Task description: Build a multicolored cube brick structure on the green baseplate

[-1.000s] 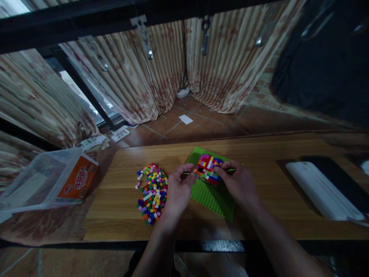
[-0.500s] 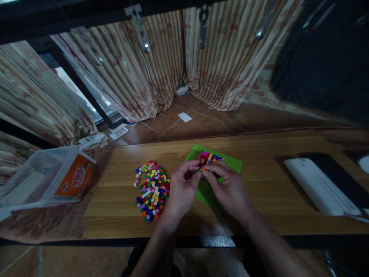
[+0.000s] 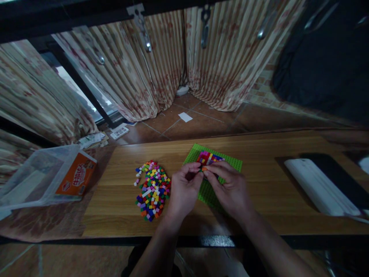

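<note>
Over the green studded baseplate (image 3: 207, 194), my left hand (image 3: 184, 190) and my right hand (image 3: 230, 186) meet fingertip to fingertip. The right thumb and fingers pinch a small orange brick (image 3: 204, 168). Beside it, a small green brick (image 3: 200, 169) shows at the left fingertips, and the two bricks appear to touch. Just beyond my fingers, a patch of red, pink, blue, white and yellow bricks (image 3: 208, 156) sits on the plate, its near part hidden by my hands. Left of my left hand lies a loose pile of small coloured bricks (image 3: 154, 184).
A clear plastic box (image 3: 31, 165) with an orange label stands past the table's left end. A white device (image 3: 319, 188) and a dark flat object (image 3: 340, 175) lie on the right of the wooden table (image 3: 115, 192). Metal clips (image 3: 204, 30) hang from a bar above.
Both hands have shifted very slightly, with fingertips still together around the small bricks. The pile and the plate look the same.
</note>
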